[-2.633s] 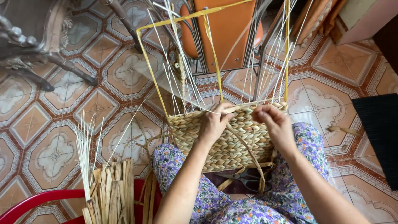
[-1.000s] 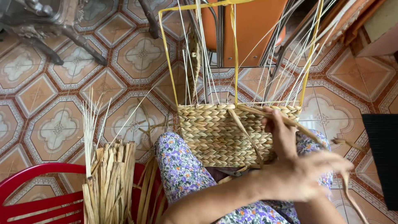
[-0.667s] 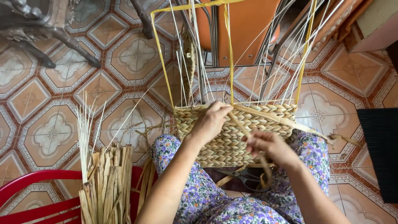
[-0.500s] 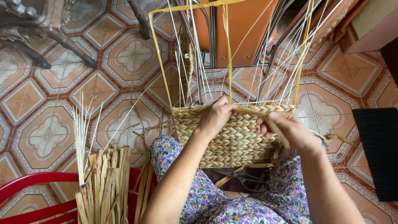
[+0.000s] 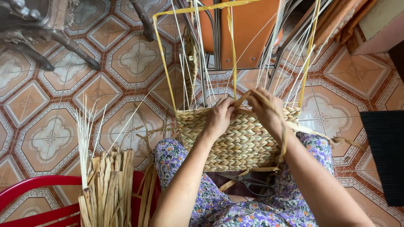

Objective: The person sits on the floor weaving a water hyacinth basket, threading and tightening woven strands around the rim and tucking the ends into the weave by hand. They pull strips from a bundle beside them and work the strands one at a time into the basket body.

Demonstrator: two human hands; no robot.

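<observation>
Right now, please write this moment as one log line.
left hand: on basket rim | right hand: pulling flat strand at rim | woven basket: on lap | scissors: on lap

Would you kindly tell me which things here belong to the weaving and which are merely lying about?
In use:
left hand
right hand
woven basket
fibre strand
yellow frame

Lying about:
scissors
bundle of dried strips
red chair
black mat
</observation>
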